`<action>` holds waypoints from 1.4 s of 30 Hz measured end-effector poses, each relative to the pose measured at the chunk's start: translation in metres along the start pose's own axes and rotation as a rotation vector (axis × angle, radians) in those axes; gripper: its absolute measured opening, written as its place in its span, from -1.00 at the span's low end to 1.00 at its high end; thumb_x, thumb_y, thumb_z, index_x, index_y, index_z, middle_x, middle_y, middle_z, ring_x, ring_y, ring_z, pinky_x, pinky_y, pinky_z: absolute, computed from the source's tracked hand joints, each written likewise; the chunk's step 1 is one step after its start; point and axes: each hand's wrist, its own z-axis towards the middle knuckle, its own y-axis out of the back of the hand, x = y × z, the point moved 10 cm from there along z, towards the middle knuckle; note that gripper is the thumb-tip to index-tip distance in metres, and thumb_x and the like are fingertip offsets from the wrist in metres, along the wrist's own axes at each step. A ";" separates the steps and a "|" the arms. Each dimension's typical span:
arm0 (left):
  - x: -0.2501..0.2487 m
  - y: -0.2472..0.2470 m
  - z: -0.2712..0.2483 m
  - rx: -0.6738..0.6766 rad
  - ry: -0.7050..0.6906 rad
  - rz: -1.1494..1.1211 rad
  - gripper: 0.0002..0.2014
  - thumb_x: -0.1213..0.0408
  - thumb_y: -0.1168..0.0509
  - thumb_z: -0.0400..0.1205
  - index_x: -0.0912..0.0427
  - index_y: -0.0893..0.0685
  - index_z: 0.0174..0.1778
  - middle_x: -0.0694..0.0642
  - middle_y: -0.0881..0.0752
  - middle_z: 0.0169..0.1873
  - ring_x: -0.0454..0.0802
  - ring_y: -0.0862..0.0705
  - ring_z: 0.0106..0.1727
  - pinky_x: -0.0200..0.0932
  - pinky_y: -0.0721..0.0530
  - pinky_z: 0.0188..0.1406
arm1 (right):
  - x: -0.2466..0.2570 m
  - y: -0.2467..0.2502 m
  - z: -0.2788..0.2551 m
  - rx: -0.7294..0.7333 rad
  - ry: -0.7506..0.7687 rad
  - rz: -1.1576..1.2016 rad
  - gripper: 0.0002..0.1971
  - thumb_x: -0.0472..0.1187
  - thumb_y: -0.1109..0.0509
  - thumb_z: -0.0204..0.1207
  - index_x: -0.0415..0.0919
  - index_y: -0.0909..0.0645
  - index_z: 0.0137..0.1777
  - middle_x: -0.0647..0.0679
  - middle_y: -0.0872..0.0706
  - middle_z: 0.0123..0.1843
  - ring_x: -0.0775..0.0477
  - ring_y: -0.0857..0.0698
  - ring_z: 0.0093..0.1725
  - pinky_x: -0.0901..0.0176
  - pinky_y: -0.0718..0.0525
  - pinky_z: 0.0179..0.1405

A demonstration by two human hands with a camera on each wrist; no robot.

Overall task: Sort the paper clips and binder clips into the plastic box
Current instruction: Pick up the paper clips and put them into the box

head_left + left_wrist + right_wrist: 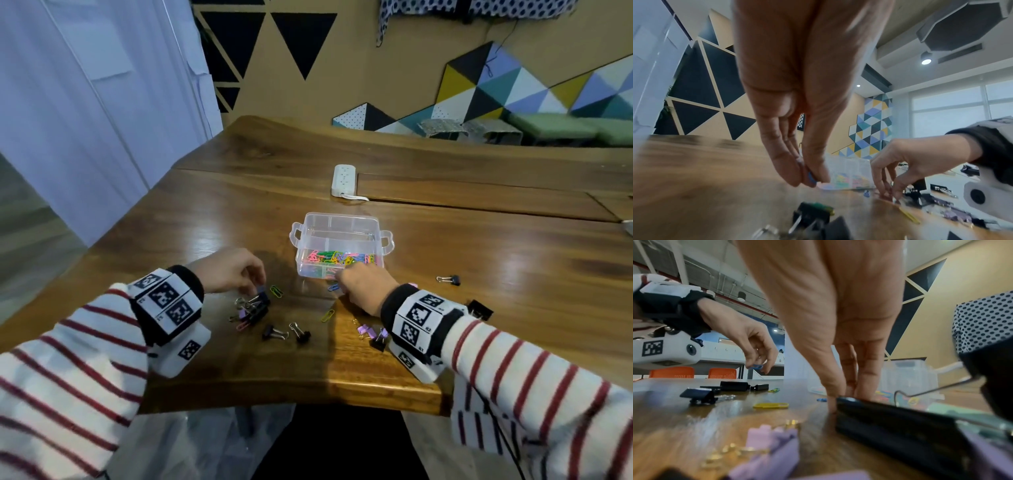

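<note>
Pinching a blue paper clip (755,366) w/ our left hand (230,270) above the binder clips (251,308). Right hand (364,287) has fingertips down on the table (479,274) by the plastic box (339,224); can't tell if it holds anything. Colored clips (337,257) lie in the box's near compartment.

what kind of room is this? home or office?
Probably an office or co-working lounge: a large wooden table with a power strip, geometric wall panels, and orange chairs at tables under exposed ceiling pipes in the right wrist view.
</note>
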 end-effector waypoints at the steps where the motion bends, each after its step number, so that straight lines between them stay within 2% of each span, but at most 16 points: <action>1: 0.005 -0.004 -0.001 0.012 0.016 0.007 -0.79 0.37 -0.38 0.53 0.19 -0.70 0.07 -0.02 -0.72 -0.15 -0.31 -0.63 -0.32 -0.52 -0.56 -0.43 | 0.001 0.000 0.002 -0.002 0.000 0.018 -0.78 -0.39 -0.22 0.55 -0.29 -0.51 0.17 -0.26 -0.63 0.18 -0.28 -0.62 0.19 -0.05 -0.60 0.07; 4: 0.007 -0.007 0.003 -0.015 0.027 0.008 -0.79 0.37 -0.38 0.53 0.21 -0.69 0.08 0.09 -0.77 -0.02 -0.34 -0.61 -0.34 -0.57 -0.54 -0.44 | 0.004 0.001 0.004 -0.026 0.006 0.063 -0.81 -0.38 -0.24 0.55 -0.27 -0.50 0.14 -0.23 -0.66 0.11 -0.24 -0.65 0.13 0.04 -0.59 -0.02; 6: 0.002 -0.003 0.011 -0.064 0.025 0.017 -0.77 0.38 -0.36 0.54 0.24 -0.69 0.11 0.12 -0.77 0.02 -0.29 -0.60 -0.31 -0.57 -0.55 -0.36 | 0.005 0.003 0.005 -0.039 0.006 0.070 -0.75 -0.37 -0.24 0.55 -0.25 -0.46 0.22 -0.23 -0.68 0.11 -0.24 -0.66 0.11 0.04 -0.60 -0.04; 9: -0.005 -0.007 0.028 -0.065 0.029 0.075 -0.74 0.39 -0.38 0.53 0.24 -0.68 0.14 0.15 -0.72 0.12 -0.11 -0.64 -0.05 -0.34 -0.58 -0.01 | 0.006 0.003 0.004 -0.054 0.017 0.096 -0.66 -0.34 -0.23 0.56 -0.21 -0.42 0.33 -0.22 -0.69 0.14 -0.22 -0.67 0.12 0.05 -0.61 0.00; 12: -0.009 -0.019 0.042 -0.016 0.036 0.158 -0.71 0.36 -0.41 0.50 0.23 -0.65 0.15 0.16 -0.65 0.18 0.03 -0.62 0.18 -0.23 -0.54 0.07 | 0.008 0.001 0.006 -0.047 0.027 0.088 -0.65 -0.32 -0.25 0.56 -0.20 -0.44 0.35 -0.21 -0.67 0.20 -0.20 -0.67 0.17 0.00 -0.67 0.13; 18: -0.010 -0.033 0.048 0.033 0.057 0.284 -0.76 0.38 -0.40 0.50 0.29 -0.63 0.08 0.24 -0.65 0.16 0.13 -0.64 0.21 0.03 -0.63 0.26 | 0.008 -0.001 0.009 -0.034 0.021 0.047 -0.80 -0.34 -0.23 0.56 -0.28 -0.51 0.17 -0.23 -0.65 0.17 -0.24 -0.64 0.16 0.00 -0.64 0.07; 24: -0.017 -0.034 0.044 0.048 0.010 0.332 -0.87 0.40 -0.33 0.54 0.25 -0.63 -0.02 0.22 -0.64 0.10 0.15 -0.64 0.14 0.08 -0.65 0.20 | 0.008 -0.005 0.006 0.078 0.069 0.062 -0.75 -0.31 -0.30 0.50 -0.26 -0.55 0.17 -0.20 -0.57 0.25 -0.21 -0.57 0.25 0.04 -0.55 0.13; 27: -0.027 -0.034 0.039 0.036 -0.049 0.392 -0.88 0.45 -0.25 0.55 0.23 -0.63 -0.05 0.21 -0.61 0.09 0.17 -0.62 0.14 -0.04 -0.63 0.05 | 0.008 -0.006 0.003 0.110 0.084 0.067 -0.88 -0.30 -0.27 0.49 -0.10 -0.55 -0.03 -0.19 -0.66 0.08 -0.20 -0.61 0.17 0.07 -0.55 0.03; 29: -0.031 -0.035 0.036 0.030 -0.079 0.445 -0.85 0.46 -0.23 0.52 0.23 -0.61 -0.03 0.21 -0.59 0.10 0.18 -0.60 0.14 -0.04 -0.55 -0.06 | 0.004 -0.007 0.001 0.147 0.075 0.114 -0.85 -0.34 -0.25 0.45 -0.04 -0.47 -0.18 -0.10 -0.63 -0.12 -0.16 -0.63 0.05 0.07 -0.57 0.01; 31: -0.035 -0.038 0.033 0.020 -0.098 0.504 -0.82 0.44 -0.25 0.51 0.23 -0.57 0.02 0.21 -0.58 0.12 0.18 -0.59 0.15 -0.01 -0.56 -0.05 | -0.003 -0.003 0.001 0.157 0.055 0.231 -0.79 -0.42 -0.26 0.42 -0.06 -0.47 -0.24 0.02 -0.59 -0.31 -0.09 -0.62 -0.15 0.13 -0.56 -0.07; 33: -0.039 -0.041 0.031 0.013 -0.108 0.538 -0.78 0.42 -0.27 0.53 0.25 -0.54 0.09 0.21 -0.57 0.14 0.17 -0.58 0.16 -0.01 -0.58 0.00 | -0.017 0.011 0.004 0.094 0.005 0.394 -0.80 -0.49 -0.28 0.44 -0.15 -0.53 -0.20 0.08 -0.59 -0.40 0.04 -0.65 -0.34 0.23 -0.59 -0.24; 36: -0.042 -0.044 0.031 0.020 -0.118 0.551 -0.74 0.40 -0.28 0.55 0.26 -0.51 0.16 0.21 -0.56 0.17 0.14 -0.57 0.18 -0.08 -0.55 -0.02 | -0.043 0.042 0.009 -0.127 -0.075 0.569 -0.89 -0.50 -0.30 0.48 -0.29 -0.56 -0.12 0.00 -0.63 -0.37 0.16 -0.67 -0.49 0.42 -0.63 -0.54; 37: -0.042 -0.044 0.031 0.023 -0.116 0.543 -0.71 0.40 -0.28 0.55 0.26 -0.49 0.19 0.21 -0.56 0.17 0.14 -0.57 0.18 -0.10 -0.53 -0.05 | -0.051 0.049 0.011 -0.191 -0.097 0.578 -0.89 -0.50 -0.30 0.47 -0.33 -0.57 -0.11 -0.08 -0.67 -0.32 0.06 -0.72 -0.40 0.32 -0.72 -0.43; 39: -0.041 -0.043 0.033 0.030 -0.111 0.521 -0.69 0.42 -0.28 0.55 0.27 -0.46 0.21 0.22 -0.57 0.16 0.15 -0.58 0.17 -0.11 -0.52 -0.08 | -0.060 0.048 0.014 -0.217 -0.146 0.498 -0.84 -0.49 -0.31 0.45 -0.35 -0.60 0.00 -0.24 -0.73 -0.07 -0.21 -0.74 -0.06 -0.01 -0.73 0.03; 40: -0.039 -0.043 0.034 0.039 -0.107 0.508 -0.71 0.43 -0.28 0.55 0.26 -0.47 0.19 0.22 -0.57 0.15 0.16 -0.59 0.17 -0.09 -0.55 -0.05 | -0.058 0.044 0.014 -0.204 -0.150 0.425 -0.80 -0.45 -0.32 0.46 -0.32 -0.59 0.06 -0.25 -0.71 0.06 -0.25 -0.70 0.06 -0.05 -0.67 0.14; 42: -0.034 -0.042 0.037 0.067 -0.093 0.473 -0.79 0.44 -0.28 0.53 0.22 -0.51 0.08 0.20 -0.58 0.07 0.16 -0.61 0.14 -0.03 -0.63 0.04 | -0.040 0.038 0.012 -0.204 -0.074 0.297 -0.76 -0.40 -0.31 0.48 -0.24 -0.56 0.14 -0.21 -0.66 0.17 -0.23 -0.65 0.15 -0.02 -0.59 0.17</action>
